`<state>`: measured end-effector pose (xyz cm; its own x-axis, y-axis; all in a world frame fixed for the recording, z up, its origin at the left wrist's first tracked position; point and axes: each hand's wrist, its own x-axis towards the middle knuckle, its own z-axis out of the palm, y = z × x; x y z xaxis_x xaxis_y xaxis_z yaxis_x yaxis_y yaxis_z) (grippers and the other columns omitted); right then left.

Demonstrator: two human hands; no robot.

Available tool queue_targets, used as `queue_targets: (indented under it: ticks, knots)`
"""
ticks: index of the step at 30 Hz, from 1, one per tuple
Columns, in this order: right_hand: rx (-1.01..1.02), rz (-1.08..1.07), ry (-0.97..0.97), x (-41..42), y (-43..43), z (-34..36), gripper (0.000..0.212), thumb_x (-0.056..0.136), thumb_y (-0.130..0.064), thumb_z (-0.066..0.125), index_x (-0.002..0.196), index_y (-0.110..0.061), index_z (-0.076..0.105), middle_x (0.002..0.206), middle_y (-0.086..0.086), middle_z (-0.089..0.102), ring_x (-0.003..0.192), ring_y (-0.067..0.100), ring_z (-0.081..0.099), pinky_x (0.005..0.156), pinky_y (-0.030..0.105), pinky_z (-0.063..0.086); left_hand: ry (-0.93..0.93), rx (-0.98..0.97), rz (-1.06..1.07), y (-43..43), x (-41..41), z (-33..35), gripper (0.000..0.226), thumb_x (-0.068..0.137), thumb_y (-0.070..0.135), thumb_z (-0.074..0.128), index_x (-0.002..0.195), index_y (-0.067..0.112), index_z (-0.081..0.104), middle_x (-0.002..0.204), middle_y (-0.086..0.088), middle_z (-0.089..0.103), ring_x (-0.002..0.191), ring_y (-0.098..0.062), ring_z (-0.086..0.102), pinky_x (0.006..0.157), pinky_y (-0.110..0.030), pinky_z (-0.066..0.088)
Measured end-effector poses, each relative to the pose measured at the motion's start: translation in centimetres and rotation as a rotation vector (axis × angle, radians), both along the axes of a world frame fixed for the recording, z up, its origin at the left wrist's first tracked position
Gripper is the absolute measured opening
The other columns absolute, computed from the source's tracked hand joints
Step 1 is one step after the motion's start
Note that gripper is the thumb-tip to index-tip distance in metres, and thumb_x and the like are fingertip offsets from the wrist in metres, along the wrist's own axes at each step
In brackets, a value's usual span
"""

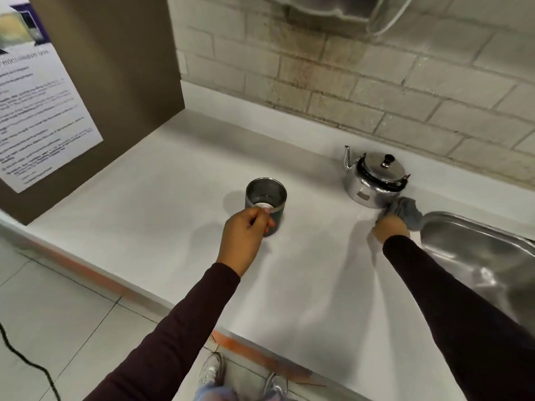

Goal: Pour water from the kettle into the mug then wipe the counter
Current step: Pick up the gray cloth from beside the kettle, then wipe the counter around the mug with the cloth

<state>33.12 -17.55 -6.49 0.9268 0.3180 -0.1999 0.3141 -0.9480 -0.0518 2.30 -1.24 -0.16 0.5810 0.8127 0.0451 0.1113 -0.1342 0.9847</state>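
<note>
A dark metal mug point(265, 195) stands upright on the white counter point(179, 204), with water inside it. My left hand point(246, 235) grips the mug at its near side, fingers closed around the rim or handle. A shiny steel kettle point(373, 178) with a black knob sits near the brick wall, its spout pointing left. My right hand point(389, 228) presses a grey-blue cloth point(405, 211) onto the counter right in front of the kettle, beside the sink.
A steel sink point(486, 256) lies at the right, its rim next to the cloth. A brown cabinet point(115, 82) with a printed notice stands on the counter's left end. The counter's front edge runs diagonally above the tiled floor, where my shoes show.
</note>
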Motion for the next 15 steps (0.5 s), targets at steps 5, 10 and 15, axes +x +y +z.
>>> queue_targets:
  ticks: [5,10,15]
  knots:
    - [0.441,0.019,0.175,-8.3,0.4,0.0,0.021,0.09,-0.003,0.055,0.098,0.012,0.067,0.1,0.025,0.067,0.096,0.035,0.062,0.081,0.033,0.047,0.122,-0.108,0.036,2.6,-0.8,-2.3,0.01,0.09,0.022,0.051,0.09,0.016,0.059,0.083,0.01,0.057,0.083,-0.012,0.053,0.065,-0.013,0.039]
    - [0.838,0.0,0.373,-16.3,1.3,2.2,0.016,0.088,-0.005,0.062,0.098,0.003,0.071,0.094,0.004,0.058,0.078,0.014,0.055,0.066,0.005,0.04,0.289,-0.217,-0.167,4.3,-0.6,-3.6,0.033,0.09,0.032,0.054,0.115,0.01,0.055,0.109,-0.004,0.058,0.1,-0.02,0.054,0.087,-0.03,0.042]
    - [0.893,-0.185,0.289,-19.9,1.6,1.6,0.015,0.088,-0.024,0.063,0.074,-0.017,0.064,0.072,-0.001,0.063,0.075,0.023,0.058,0.062,0.018,0.042,0.358,-0.165,-0.398,4.6,0.3,-3.4,0.027,0.094,0.036,0.044,0.087,0.015,0.06,0.096,-0.004,0.061,0.093,-0.022,0.055,0.084,-0.032,0.039]
